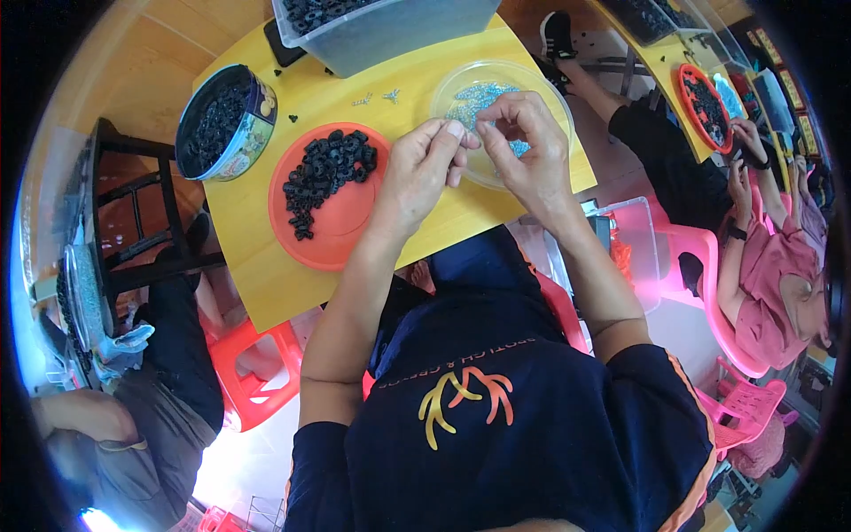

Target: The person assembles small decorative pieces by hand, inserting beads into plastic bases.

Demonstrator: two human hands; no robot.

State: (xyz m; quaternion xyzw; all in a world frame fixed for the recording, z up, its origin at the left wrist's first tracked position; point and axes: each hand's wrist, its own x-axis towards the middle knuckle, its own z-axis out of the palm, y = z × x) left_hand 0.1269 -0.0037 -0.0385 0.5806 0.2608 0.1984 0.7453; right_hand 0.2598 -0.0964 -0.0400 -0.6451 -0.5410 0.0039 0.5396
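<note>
My left hand (424, 161) and my right hand (530, 152) meet over the near left side of a clear round bowl (543, 87). Each has thumb and fingers pinched together, fingertips close to the other's. Whatever lies between them is too small to make out. Inside the bowl are many small bluish, shiny pieces (477, 96). Left of my left hand, a red round plate (341, 238) carries a heap of small black parts (324, 173). Two little clusters of silvery pieces (390, 96) lie on the yellow table (266, 297) beyond the plate.
A round tub (253, 133) of black parts stands at the table's left, a clear plastic bin (390, 40) at its far edge. A black chair (133, 213) and red stool (257, 363) are leftward. At right, people sit by another yellow table (660, 75) and pink chair (700, 257).
</note>
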